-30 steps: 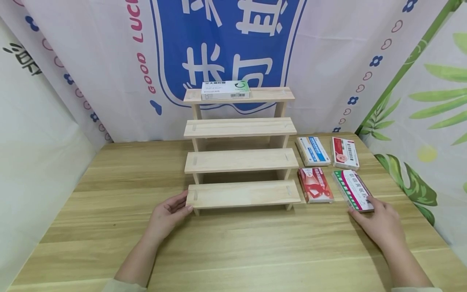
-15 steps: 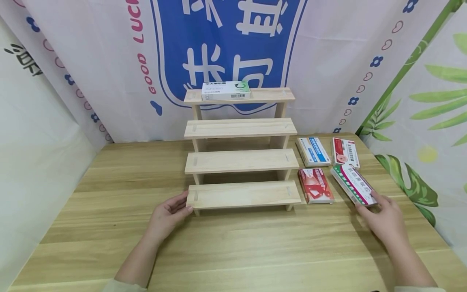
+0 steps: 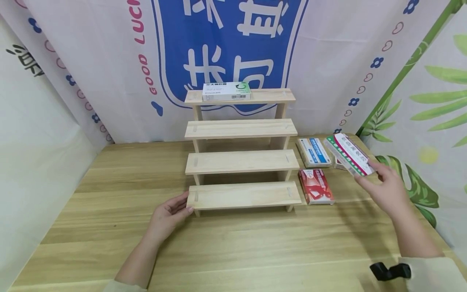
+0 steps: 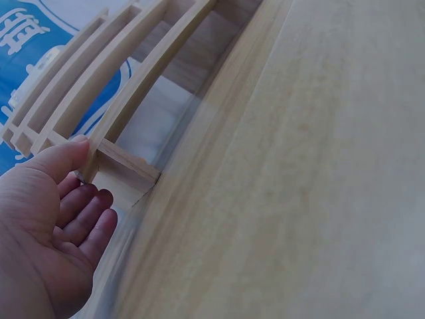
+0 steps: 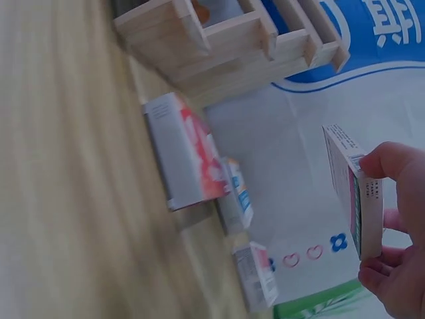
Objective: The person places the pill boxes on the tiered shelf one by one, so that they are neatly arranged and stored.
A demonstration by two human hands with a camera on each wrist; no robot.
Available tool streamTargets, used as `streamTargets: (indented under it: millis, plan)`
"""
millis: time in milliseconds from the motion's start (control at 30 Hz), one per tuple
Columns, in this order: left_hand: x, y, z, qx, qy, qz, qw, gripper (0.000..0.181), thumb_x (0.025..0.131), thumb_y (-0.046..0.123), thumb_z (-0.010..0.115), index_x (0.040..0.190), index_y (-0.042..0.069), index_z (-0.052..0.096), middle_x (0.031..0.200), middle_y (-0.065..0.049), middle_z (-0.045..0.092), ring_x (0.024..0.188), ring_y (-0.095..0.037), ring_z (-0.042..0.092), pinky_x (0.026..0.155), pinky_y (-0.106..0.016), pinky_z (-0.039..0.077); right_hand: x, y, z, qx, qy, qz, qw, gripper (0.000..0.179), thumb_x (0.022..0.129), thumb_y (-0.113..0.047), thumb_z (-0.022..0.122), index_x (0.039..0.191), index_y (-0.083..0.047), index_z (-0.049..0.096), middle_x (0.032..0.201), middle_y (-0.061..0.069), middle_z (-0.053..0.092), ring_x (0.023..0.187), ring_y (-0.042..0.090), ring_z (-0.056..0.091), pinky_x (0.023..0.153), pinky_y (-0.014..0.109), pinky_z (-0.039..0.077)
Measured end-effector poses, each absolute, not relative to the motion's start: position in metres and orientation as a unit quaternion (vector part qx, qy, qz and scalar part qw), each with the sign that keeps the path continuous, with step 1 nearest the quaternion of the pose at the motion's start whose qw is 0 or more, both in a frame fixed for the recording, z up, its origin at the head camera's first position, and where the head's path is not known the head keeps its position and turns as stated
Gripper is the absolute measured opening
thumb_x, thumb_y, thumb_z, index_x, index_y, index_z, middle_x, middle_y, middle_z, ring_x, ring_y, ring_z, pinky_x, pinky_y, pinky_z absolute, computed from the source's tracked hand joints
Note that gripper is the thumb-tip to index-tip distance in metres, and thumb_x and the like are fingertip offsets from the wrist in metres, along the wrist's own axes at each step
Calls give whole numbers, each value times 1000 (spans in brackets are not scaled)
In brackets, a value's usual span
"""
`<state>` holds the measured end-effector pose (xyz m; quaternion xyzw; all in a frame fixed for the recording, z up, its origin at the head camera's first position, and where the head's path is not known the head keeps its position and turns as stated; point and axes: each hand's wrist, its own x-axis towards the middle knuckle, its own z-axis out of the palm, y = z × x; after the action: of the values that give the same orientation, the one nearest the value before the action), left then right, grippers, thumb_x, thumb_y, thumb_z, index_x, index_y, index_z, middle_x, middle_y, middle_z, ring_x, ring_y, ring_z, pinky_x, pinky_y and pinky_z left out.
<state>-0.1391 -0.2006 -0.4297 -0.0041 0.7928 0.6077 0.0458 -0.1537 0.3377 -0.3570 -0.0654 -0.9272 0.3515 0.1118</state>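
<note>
My left hand grips the left end of the lowest shelf on a stepped wooden rack; in the left wrist view the thumb lies on top of the board with the fingers curled below. My right hand pinches a medicine box, white with green and magenta stripes, by its near end. The box is raised above the table, tilted, and partly hides a red-and-white medicine box behind it. In the right wrist view the held box appears edge-on between thumb and fingers.
Right of the rack lie a blue-and-white medicine box and a red medicine box on the wooden table. A white-and-green box rests on the top shelf. A printed curtain hangs behind.
My right hand has lifted the green-and-magenta medicine box off the table and carried it up and away from me. The left hand stays on the rack.
</note>
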Motion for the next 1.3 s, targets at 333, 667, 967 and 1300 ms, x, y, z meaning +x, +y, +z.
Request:
streamTargets:
  millis: [333, 667, 967, 1300]
  plan:
    - [-139, -200, -429, -2, 791, 610, 43, 55, 89, 14, 73, 138, 0, 52, 143, -17, 53, 129, -31, 53, 91, -12, 50, -185, 313, -306, -18, -934, 345, 91, 76, 95, -43, 59, 153, -5, 30, 154, 31, 27, 134, 52, 33, 108, 67, 33]
    - [-139, -199, -430, -1, 792, 609, 36, 55, 88, 12, 73, 137, -2, 52, 142, -19, 54, 127, -32, 55, 90, -12, 51, -213, 283, -264, 10, -938, 336, 82, 80, 91, -52, 63, 153, -12, 33, 152, 26, 31, 135, 47, 35, 108, 66, 35]
    - [-139, -200, -431, -1, 793, 608, 36, 55, 88, 12, 73, 137, -2, 53, 142, -19, 54, 127, -31, 55, 90, -12, 51, -240, 251, -242, 39, -940, 332, 60, 79, 89, -50, 66, 153, -15, 35, 152, 22, 33, 135, 45, 35, 107, 66, 35]
    - [-140, -200, -433, -4, 790, 613, 34, 54, 88, 9, 73, 136, -3, 53, 141, -20, 54, 122, -24, 58, 89, -13, 52, -268, 228, -229, 58, -938, 340, 21, 75, 89, -44, 67, 151, -13, 37, 156, 19, 30, 138, 42, 33, 107, 64, 37]
